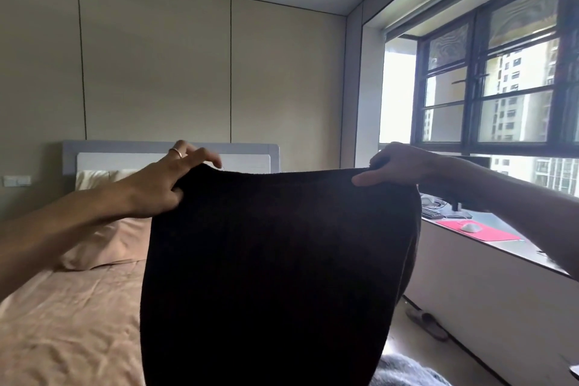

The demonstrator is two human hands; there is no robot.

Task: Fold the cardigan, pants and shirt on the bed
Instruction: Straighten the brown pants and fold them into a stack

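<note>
Black garment, cardigan or pants I cannot tell, hangs in the air from my fingers, stretched flat between my left hand and my right hand, above the bed. Both hands pinch its top edge, thumbs toward me, fingers curled over the far side. It looks soft, limp and light, draping straight below my grip with no stiffness. I judge the two top corners the best hold; a middle grip would let it sag and bunch.
</note>
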